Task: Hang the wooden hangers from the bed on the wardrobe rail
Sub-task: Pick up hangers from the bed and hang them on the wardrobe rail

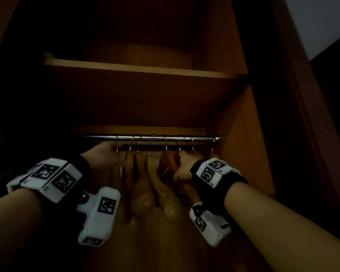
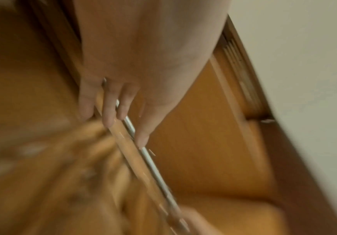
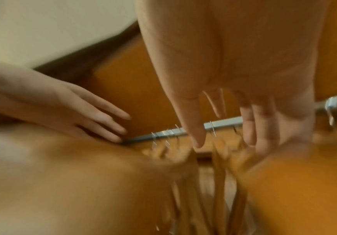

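Observation:
Several wooden hangers (image 1: 141, 179) hang by their wire hooks on the chrome wardrobe rail (image 1: 98, 137). My left hand (image 1: 112, 153) reaches to the left end of the row just under the rail, fingers straight, holding nothing. The left wrist view shows those fingertips (image 2: 109, 122) spread along the rail (image 2: 149, 160). My right hand (image 1: 182, 166) is in among the hangers right of the middle. In the right wrist view its fingers (image 3: 252, 138) and thumb hang straight in front of the rail (image 3: 224, 123), above blurred hangers (image 3: 220, 167). Whether either hand touches a hanger is unclear.
A wooden shelf (image 1: 126, 68) crosses the wardrobe above the rail. The right side panel (image 1: 249, 144) stands close to the last hook. The left part of the wardrobe is dark. A pale wall (image 1: 322, 20) shows at the upper right.

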Demonstrator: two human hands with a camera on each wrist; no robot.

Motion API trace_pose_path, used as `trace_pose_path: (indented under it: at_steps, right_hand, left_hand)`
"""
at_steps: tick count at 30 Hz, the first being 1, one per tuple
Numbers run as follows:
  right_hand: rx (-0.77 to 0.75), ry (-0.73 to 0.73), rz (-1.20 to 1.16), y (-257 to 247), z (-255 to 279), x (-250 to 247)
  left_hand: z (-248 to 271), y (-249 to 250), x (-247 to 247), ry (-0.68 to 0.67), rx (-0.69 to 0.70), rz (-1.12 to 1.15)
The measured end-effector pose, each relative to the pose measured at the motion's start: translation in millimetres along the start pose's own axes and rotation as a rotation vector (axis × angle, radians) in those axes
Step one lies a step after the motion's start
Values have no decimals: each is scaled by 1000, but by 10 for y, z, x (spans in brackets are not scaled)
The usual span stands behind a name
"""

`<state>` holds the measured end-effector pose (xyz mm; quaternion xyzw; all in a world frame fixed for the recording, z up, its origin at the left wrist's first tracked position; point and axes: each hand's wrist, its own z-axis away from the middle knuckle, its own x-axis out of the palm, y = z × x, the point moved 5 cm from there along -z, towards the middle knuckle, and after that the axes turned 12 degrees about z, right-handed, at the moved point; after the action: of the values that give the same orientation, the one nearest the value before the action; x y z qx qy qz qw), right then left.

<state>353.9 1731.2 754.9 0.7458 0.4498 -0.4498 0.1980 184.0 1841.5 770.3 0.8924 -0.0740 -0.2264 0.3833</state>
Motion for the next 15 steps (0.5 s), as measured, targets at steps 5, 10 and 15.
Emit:
trace_pose_path:
  at_steps: [5, 10, 15]
  right_hand:
    - [82, -30, -75, 104, 852, -287]
    - [204, -45, -20, 442, 1914, -580]
    - [382, -36, 161, 1163, 3172, -1221]
  left_hand:
    - [660, 156, 218, -142, 51, 102]
    - [1436, 511, 635, -428, 57, 96]
    - [2338, 1503, 1299, -659, 176, 263]
